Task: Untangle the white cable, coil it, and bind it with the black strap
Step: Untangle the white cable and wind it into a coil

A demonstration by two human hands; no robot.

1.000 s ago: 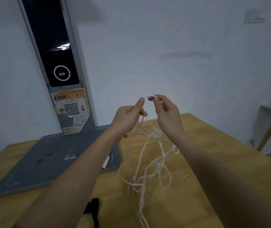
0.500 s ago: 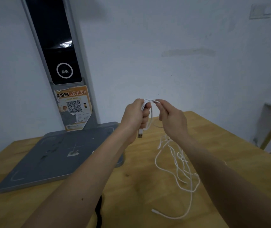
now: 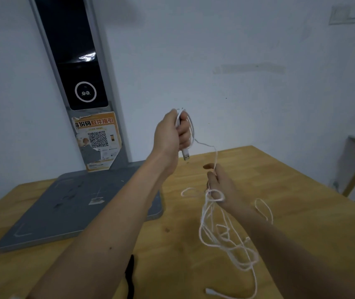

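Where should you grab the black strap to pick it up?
Pinch the black strap at its upper end, coming from the right. It lies flat on the wooden table, and the left forearm hides its left side. Both hands hold the white cable, so one must let go first.

Orange poster on the grey stand: a headline of Chinese characters across the top, only partly legible, the white ones looking like 身份码 and the dark ones too blurred to read surely. Below it a black QR code on a white panel; the small print underneath is too fine to read. No other text legible.
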